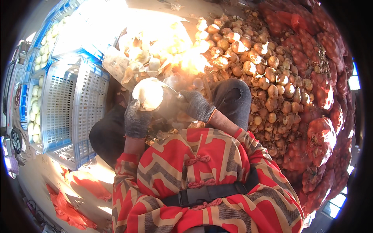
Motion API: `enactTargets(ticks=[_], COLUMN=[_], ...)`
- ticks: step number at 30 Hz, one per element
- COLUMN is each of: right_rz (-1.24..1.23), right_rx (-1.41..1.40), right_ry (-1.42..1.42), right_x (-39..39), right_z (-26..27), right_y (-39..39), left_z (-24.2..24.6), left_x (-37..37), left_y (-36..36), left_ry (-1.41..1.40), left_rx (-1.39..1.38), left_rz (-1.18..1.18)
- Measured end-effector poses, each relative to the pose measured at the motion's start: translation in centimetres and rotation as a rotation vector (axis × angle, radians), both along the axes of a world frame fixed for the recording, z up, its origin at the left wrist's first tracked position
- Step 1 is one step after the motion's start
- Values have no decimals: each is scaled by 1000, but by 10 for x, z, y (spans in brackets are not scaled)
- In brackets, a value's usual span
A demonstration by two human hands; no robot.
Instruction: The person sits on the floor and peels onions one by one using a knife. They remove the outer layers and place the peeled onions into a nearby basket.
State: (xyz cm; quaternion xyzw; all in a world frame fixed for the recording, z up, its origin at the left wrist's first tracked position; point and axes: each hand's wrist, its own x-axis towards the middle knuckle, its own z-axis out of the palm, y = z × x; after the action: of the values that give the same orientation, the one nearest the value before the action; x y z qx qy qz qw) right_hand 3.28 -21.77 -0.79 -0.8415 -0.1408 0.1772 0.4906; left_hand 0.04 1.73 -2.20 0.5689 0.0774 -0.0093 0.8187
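Note:
A large pale onion [147, 94], its surface bright in the sunlight, rests in the grip of my left hand [137, 121], which wears a grey knit glove. My right hand [198, 106], gloved the same way, grips a small knife [173, 89]. The blade points left toward the upper right side of the onion; glare hides whether it touches. Loose onion skins [142, 65] lie beyond and below my hands. A wide heap of unpeeled brown onions [247, 55] spreads ahead and to the right of my knee.
A white plastic crate [59, 107] stands at my left, beside blue-edged crates holding peeled onions [35, 107]. Red mesh sacks of onions [319, 139] are piled along the right. Red mesh bags [68, 209] lie on the floor behind left. Strong glare washes out the top.

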Motion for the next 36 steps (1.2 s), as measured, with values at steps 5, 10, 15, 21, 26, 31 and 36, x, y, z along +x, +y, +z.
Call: enactTargets(ticks=[5, 10, 15, 21, 26, 31, 36], right_rz=[-54, -64, 94, 66, 108, 60, -257], right_rx=[-256, -95, -211, 92, 128, 283, 403], right_ry=[-126, -303, -224, -187, -75, 307, 116], right_x=[-4, -10, 0, -11, 2, -2, -3], right_z=[25, 26, 22, -64, -86, -22, 13], right_y=[3, -1, 0, 9, 3, -4, 9], left_z=[23, 25, 14, 14, -19, -15, -26], left_x=[1, 0, -4, -5, -2, 0, 11], left_y=[-15, -18, -16, -21, -9, -9, 2], left_ry=[6, -268, -215, 159, 197, -153, 227], left_rx=[16, 792, 650, -316, -274, 455, -670], left_rz=[67, 166, 193, 126, 14, 38, -97])
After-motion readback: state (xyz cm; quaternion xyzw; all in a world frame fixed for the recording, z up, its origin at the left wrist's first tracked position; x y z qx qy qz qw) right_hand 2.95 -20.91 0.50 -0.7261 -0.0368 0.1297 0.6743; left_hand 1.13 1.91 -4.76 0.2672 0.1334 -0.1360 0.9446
